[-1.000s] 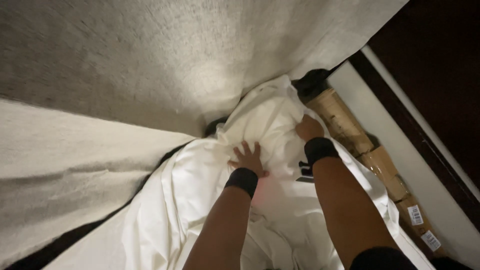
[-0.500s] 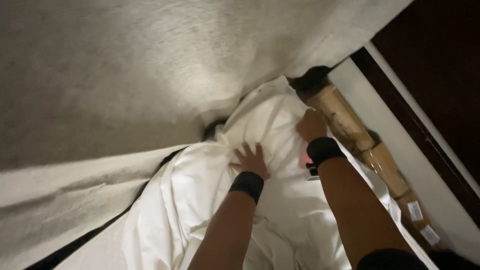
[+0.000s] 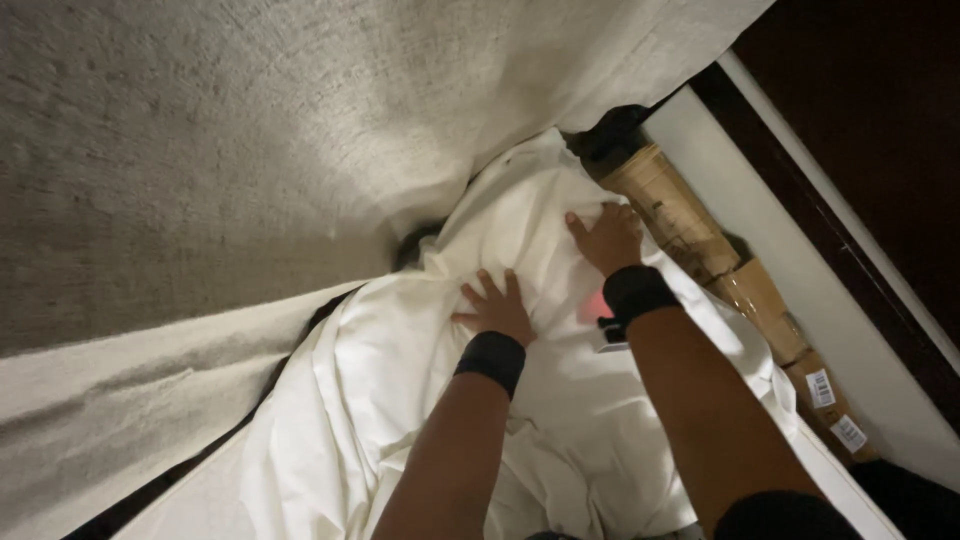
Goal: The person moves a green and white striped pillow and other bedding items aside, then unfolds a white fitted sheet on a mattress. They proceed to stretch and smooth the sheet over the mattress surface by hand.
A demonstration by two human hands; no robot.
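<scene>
Keep your left hand [image 3: 497, 308] flat, fingers spread, pressing the white sheet [image 3: 560, 440] that lies bunched between the textured mattress [image 3: 250, 150] and the wall. Your right hand [image 3: 607, 238] lies open too, palm down near the cardboard tube [image 3: 690, 225]. Push the fabric evenly; neither hand grips anything.

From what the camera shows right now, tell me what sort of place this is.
Probably a bedroom or hotel room during bed-making: both hands, left hand and right hand, press a white sheet beside a textured off-white cover, with a white baseboard nearby.
</scene>
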